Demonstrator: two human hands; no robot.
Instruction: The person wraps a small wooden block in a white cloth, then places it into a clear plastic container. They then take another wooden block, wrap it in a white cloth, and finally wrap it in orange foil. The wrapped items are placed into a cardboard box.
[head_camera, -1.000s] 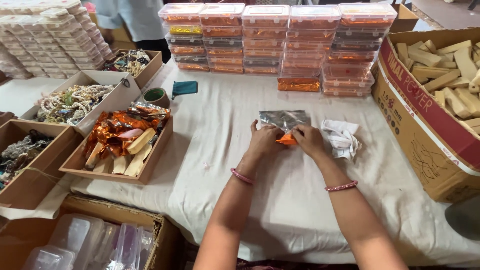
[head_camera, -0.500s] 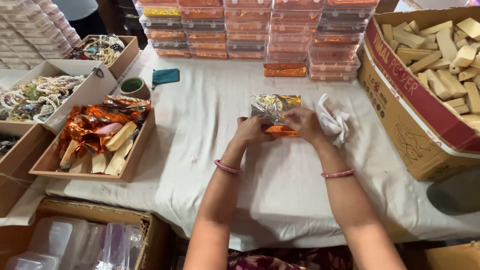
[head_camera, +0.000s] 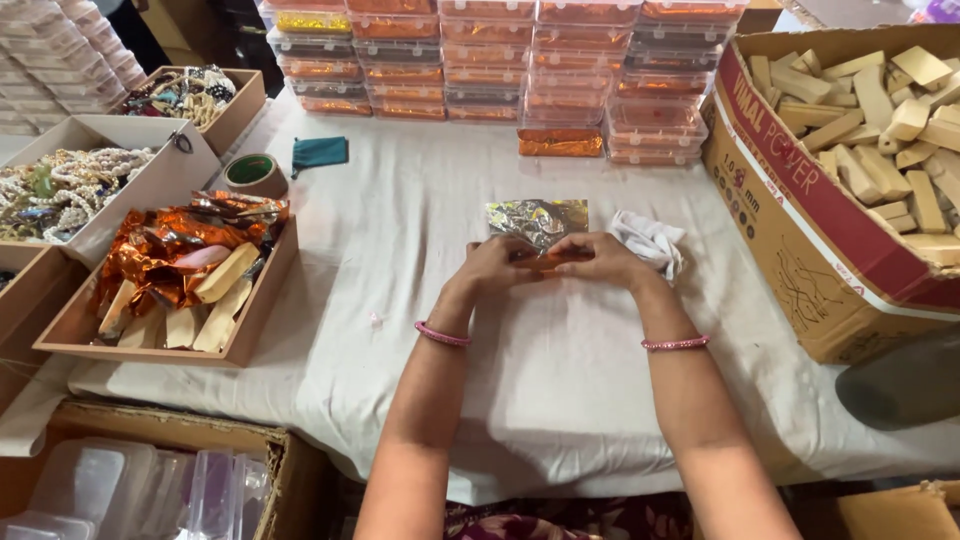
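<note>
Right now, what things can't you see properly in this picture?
Head view, the only one:
- The orange piece is mostly covered by the left hand and right hand; its shape cannot be told.
- The foil sheet has its near edge behind the fingers.
- The cardboard box of wooden blocks is cut off by the right edge.
- The beads in the white box are too small to tell apart.

Stacks of clear rectangular plastic boxes with orange foil contents (head_camera: 560, 60) stood along the counter's far edge, a loose orange foil-wrapped packet (head_camera: 560, 143) lying just before them. A large brown cardboard carton with a red printed band (head_camera: 800, 190) stood at the right. More stacked clear plastic boxes (head_camera: 60, 60) rose at far left.
</note>
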